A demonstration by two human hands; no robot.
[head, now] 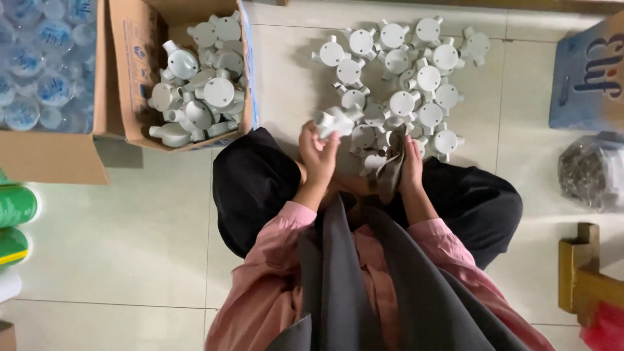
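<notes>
Left hand (pixel 318 153) grips a grey conduit junction box (pixel 336 119) just above the floor; right hand (pixel 409 166) clutches a grey cloth (pixel 390 170) at the edge of the junction boxes laid out on the tile floor (pixel 130 240). Risk: an elbow or the trailing cloth could knock that crowded group (pixel 406 78) askew; a loose grip could drop the held box. Carton of more boxes (pixel 195 84) sits left.

pale grey junction boxes (pixel 403 84); brown cardboard box (pixel 133 78); pink sleeves (pixel 273 253); black trousers (pixel 250 182); cream floor tiles (pixel 130 247).
</notes>
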